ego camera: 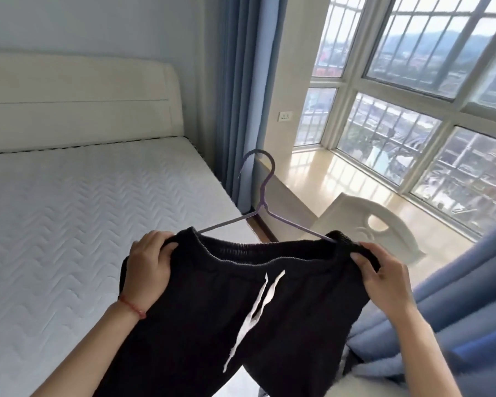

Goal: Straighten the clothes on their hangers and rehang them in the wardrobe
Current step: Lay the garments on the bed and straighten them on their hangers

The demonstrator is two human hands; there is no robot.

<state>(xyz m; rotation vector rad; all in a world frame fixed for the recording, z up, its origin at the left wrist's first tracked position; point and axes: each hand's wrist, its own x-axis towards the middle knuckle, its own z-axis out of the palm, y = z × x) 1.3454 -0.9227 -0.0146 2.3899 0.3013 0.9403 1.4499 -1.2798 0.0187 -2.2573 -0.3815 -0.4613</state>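
Black shorts [226, 305] stretched on a wire hanger [262, 207], held up in the air beside the bed [69, 224]; left hand [148, 265] and right hand [384, 276] gripping opposite waistband ends. Uneven pulling could probably slip the waistband off a hanger arm.

The scene is viewed from head height, forward and down, close over the bed [83, 210], facing the window [413, 96].

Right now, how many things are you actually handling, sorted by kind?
Black trousers: 1, gripped at the waistband by the left hand and right hand
Purple wire hanger: 1, its ends tucked inside the waistband
White drawstring ends: 2
Total: 4
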